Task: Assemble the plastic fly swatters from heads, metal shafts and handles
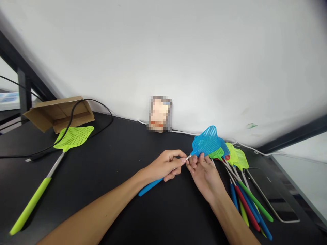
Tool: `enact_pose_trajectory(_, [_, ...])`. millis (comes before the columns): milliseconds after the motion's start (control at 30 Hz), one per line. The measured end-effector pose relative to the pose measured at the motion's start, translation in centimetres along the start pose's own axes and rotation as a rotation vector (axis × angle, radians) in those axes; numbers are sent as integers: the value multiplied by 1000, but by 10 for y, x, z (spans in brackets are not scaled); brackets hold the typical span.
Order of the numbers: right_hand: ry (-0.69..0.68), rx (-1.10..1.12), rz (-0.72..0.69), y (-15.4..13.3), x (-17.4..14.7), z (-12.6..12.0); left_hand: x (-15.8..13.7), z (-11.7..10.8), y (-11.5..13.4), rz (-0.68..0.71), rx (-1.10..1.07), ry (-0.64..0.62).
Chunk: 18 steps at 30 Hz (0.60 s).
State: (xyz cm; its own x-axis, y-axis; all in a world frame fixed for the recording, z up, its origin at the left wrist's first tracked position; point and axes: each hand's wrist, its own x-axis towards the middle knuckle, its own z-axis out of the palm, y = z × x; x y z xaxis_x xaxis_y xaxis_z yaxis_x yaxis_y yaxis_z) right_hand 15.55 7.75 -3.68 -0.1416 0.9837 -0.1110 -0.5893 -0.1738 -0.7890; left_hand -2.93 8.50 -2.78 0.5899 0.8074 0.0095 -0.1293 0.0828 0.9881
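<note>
A blue fly swatter (207,141) is held up in front of me, its mesh head to the upper right and its blue handle end to the lower left. My left hand (171,165) is closed around its thin metal rod. Close to the base of the mesh, my right hand (204,173) has its palm turned up and its curled fingers gripping the swatter. Just right of that hand lies a pile of fly swatters (247,207) in blue, red, green and yellow-green, heads overlapping. One yellow-green fly swatter (73,137) lies apart at the left.
An open cardboard box (62,111) stands at the back left, with a black cable (72,112) looping in front of it. A blurred-out upright item (160,115) leans at the wall near a white cable (185,132). A dark phone-like device (272,194) lies right of the pile.
</note>
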Motion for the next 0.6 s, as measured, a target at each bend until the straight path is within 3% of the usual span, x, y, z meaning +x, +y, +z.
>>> enact_pose_trajectory(600, [-29, -42, -11, -1, 1, 0, 2, -6, -4, -18, -129, -49])
